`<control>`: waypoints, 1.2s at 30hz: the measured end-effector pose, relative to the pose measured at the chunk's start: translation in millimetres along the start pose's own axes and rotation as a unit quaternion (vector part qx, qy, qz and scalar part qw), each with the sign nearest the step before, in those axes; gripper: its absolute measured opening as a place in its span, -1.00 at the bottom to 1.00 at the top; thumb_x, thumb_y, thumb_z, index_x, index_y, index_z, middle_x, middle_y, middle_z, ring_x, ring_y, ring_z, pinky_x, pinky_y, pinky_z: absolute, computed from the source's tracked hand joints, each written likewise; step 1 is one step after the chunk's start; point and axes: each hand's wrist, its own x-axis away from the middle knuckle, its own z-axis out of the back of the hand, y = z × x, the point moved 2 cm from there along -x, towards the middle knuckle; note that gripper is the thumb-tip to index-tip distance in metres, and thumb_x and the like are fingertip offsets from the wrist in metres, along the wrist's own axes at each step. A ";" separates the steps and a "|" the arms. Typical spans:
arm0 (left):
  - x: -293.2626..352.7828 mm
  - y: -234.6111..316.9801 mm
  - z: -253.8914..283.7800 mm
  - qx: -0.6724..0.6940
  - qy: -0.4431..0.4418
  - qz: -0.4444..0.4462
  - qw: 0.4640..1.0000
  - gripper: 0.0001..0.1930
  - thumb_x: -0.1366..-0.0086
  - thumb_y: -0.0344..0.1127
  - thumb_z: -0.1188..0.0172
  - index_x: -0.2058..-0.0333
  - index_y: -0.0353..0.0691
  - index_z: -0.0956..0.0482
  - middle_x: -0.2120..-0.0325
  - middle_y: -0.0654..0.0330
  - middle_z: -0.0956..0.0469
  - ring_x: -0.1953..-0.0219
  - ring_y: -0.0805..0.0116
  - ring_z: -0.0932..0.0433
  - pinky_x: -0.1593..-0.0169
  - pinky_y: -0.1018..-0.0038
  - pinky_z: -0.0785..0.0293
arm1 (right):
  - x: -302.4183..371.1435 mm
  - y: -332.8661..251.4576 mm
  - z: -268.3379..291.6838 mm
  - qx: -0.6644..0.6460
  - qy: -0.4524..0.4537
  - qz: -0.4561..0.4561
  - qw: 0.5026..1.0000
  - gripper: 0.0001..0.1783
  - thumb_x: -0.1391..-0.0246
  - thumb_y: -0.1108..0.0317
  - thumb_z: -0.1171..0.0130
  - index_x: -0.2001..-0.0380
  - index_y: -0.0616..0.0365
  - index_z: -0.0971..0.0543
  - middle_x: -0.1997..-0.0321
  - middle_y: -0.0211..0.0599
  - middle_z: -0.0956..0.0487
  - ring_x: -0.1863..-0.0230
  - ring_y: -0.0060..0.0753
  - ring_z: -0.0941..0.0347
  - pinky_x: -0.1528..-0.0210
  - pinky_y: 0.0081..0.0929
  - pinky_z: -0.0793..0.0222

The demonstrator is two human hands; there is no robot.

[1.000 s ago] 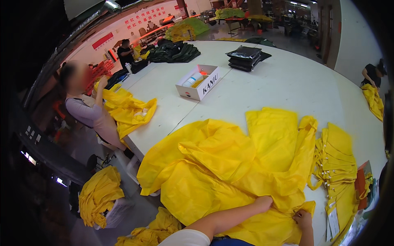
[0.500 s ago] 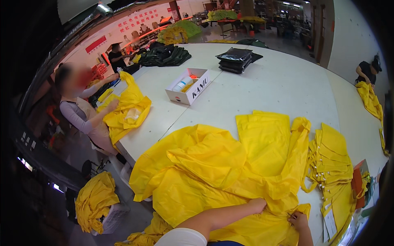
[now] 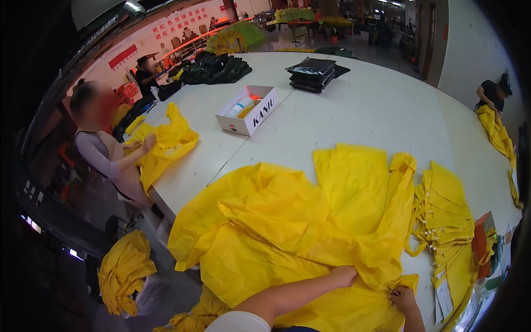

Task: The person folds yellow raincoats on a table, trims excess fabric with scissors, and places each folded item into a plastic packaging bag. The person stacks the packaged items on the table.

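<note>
since a second ago your view has drifted so the white table (image 3: 354,105) sits higher and closer, while your hands have stayed low on the yellow garment (image 3: 287,232). your left hand (image 3: 344,275) lies on the cloth with fingers curled down into a fold, pinching the fabric. your right hand (image 3: 402,299) sits just right of it at the garment's near hem, fingertips closed on the edge. the garment spreads over the near end of the table, one part hanging off the table's left edge.

further up the table from the garment stands an open white cardboard box (image 3: 250,110); inside it lies a white bottle (image 3: 239,107) with something small and orange beside it, too small to make out. right of the garment, a stack of folded yellow pieces (image 3: 445,213) with white tags lies fanned out. past the box, at the table's far end, are a pile of dark green garments (image 3: 218,69) and a stack of black packets (image 3: 312,72). at the table's left edge another person (image 3: 105,149) handles a yellow piece (image 3: 166,144). on the floor beneath that edge a bag holds bunched yellow cloth (image 3: 124,271).
</note>
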 end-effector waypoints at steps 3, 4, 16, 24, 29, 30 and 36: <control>-5.8 -19.2 -26.2 -0.003 -0.007 0.002 1.000 -0.89 -0.09 -0.35 -0.12 0.42 -0.23 -0.53 0.49 0.08 -0.56 0.39 0.17 -0.56 0.32 0.31 -0.47 | 9.7 -9.9 -10.3 0.145 0.047 0.136 0.979 -0.78 0.23 0.39 -0.36 0.56 0.24 -0.51 0.59 -0.20 -0.49 0.56 -0.22 -0.45 0.50 -0.27 -0.38; 0.5 -7.9 -26.8 -0.098 0.023 -0.022 0.995 -0.87 -0.12 -0.34 -0.11 0.38 -0.24 -0.53 0.40 0.07 -0.56 0.33 0.16 -0.55 0.28 0.29 -0.47 | 16.0 -18.7 -10.7 0.213 0.075 0.190 0.956 -0.80 0.25 0.41 -0.34 0.58 0.22 -0.50 0.58 -0.20 -0.47 0.56 -0.15 -0.43 0.50 -0.22 -0.37; -55.8 31.9 -70.8 0.276 -0.003 -0.142 0.951 -0.67 -0.30 -0.21 0.06 0.26 -0.36 -0.56 0.32 -0.10 -0.59 0.30 0.13 -0.53 0.14 0.22 -0.41 | 6.1 -18.2 -11.5 0.344 -0.023 0.264 0.901 -0.84 0.02 0.28 -0.04 0.38 0.11 -0.45 0.31 -0.15 -0.50 0.21 -0.05 -0.43 0.20 -0.14 -0.34; -11.9 84.1 -46.6 -0.124 0.072 -0.165 0.976 -0.77 -0.09 -0.24 -0.20 0.25 -0.13 -0.60 0.02 0.09 -0.39 -0.02 0.07 -0.34 -0.04 0.19 -0.32 | 46.0 -19.0 -4.8 0.033 0.185 0.166 0.968 -0.85 0.10 0.48 -0.24 0.40 0.14 -0.50 0.39 -0.21 -0.51 0.30 -0.11 -0.46 0.25 -0.29 -0.42; -2.9 89.6 -66.6 -0.199 0.095 -0.193 0.956 -0.80 -0.11 -0.22 -0.17 0.30 -0.14 -0.60 0.03 0.12 -0.39 0.00 0.11 -0.33 -0.01 0.15 -0.26 | 66.3 -15.4 -14.6 -0.008 0.197 0.187 0.962 -0.87 0.14 0.49 -0.28 0.44 0.14 -0.55 0.41 -0.24 -0.54 0.35 -0.14 -0.48 0.34 -0.31 -0.42; -2.0 86.0 -65.7 -0.201 0.105 -0.205 0.952 -0.81 -0.12 -0.23 -0.14 0.32 -0.15 -0.60 0.04 0.12 -0.40 0.01 0.11 -0.34 0.00 0.14 -0.28 | 65.3 -19.1 -15.5 -0.014 0.201 0.189 0.961 -0.88 0.13 0.49 -0.27 0.44 0.14 -0.56 0.41 -0.24 -0.54 0.35 -0.13 -0.49 0.34 -0.31 -0.42; -20.4 54.8 -70.3 -0.075 0.146 -0.022 0.986 -0.73 -0.21 -0.28 0.07 0.48 -0.28 -0.57 0.56 -0.13 -0.55 0.50 -0.11 -0.56 0.37 0.02 -0.46 | 25.4 -15.6 -39.1 0.113 0.223 0.003 0.968 -0.69 0.10 0.14 -0.28 0.59 0.16 -0.51 0.60 -0.12 -0.50 0.49 -0.07 -0.47 0.44 -0.17 -0.34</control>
